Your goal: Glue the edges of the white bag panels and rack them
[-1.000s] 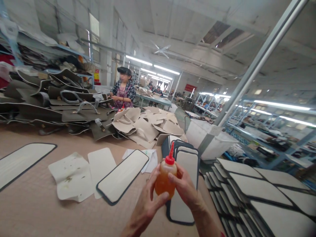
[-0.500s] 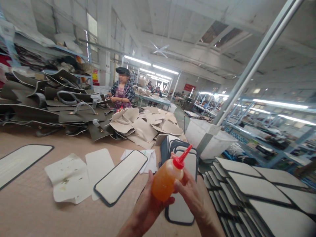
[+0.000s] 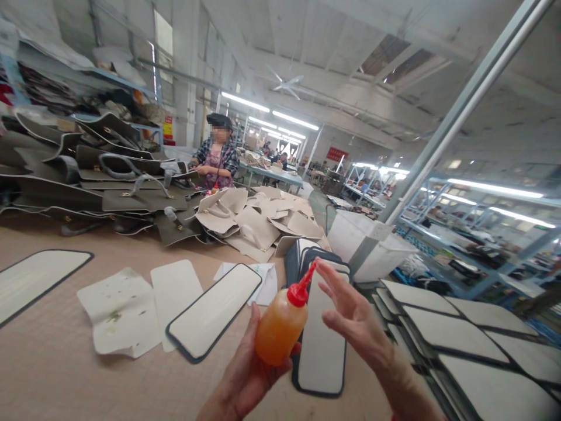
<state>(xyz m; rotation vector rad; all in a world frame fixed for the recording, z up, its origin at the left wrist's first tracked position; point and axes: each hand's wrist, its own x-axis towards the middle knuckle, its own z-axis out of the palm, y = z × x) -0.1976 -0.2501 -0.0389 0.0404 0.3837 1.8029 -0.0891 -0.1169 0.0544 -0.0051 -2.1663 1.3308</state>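
Note:
My left hand (image 3: pixel 252 365) is wrapped round a squeeze bottle (image 3: pixel 279 330) of orange liquid, tilted with its red nozzle pointing up and right. My right hand (image 3: pixel 350 310) is off the bottle's body, its fingers stretched out and apart, with a fingertip at or very near the nozzle tip. Behind the bottle lies a long pale panel with a dark edge (image 3: pixel 323 345). A similar dark-edged panel (image 3: pixel 214 313) rests on the table left of my left hand. Beside it are a plain pale panel (image 3: pixel 175 292) and a stained, creased sheet (image 3: pixel 120 313).
Piles of dark bag pieces (image 3: pixel 131 196) and beige bag pieces (image 3: pixel 258 222) cover the table's far side. Stacked pale panels (image 3: pixel 456 330) stand at right. A white bin (image 3: pixel 350 237) and slanting metal post (image 3: pixel 438 152) are beyond. A co-worker (image 3: pixel 217 155) stands across the table.
My right hand has let go of the bottle's body and moved right and up, fingers opening near the nozzle tip. The bottle, in my left hand, has shifted slightly left.

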